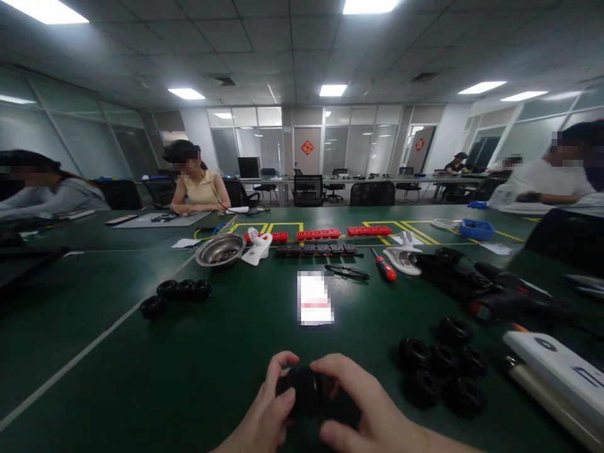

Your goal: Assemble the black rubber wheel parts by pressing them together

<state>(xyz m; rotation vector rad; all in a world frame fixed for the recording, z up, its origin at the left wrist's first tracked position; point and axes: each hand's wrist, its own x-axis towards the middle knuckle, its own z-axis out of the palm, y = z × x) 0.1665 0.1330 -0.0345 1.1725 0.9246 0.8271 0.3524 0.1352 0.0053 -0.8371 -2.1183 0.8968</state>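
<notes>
Both of my hands meet at the near edge of the green table (198, 365). My left hand (264, 415) and my right hand (363, 409) are curled around a small black wheel-like part (304, 390), fingers pressed on its sides. Several black rubber tyres (441, 371) lie in a cluster just to the right of my right hand. Four more black tyres (182, 292) sit further out on the left. A white card (314, 297) lies flat just beyond my hands.
A metal bowl (221, 250), white plastic parts (257, 246), red strips (318, 234), black strips (316, 250), a red-handled screwdriver (383, 265) and dark tools (486, 286) lie mid-table. A white box (557, 368) is at right. Other people sit at the far left, back and right.
</notes>
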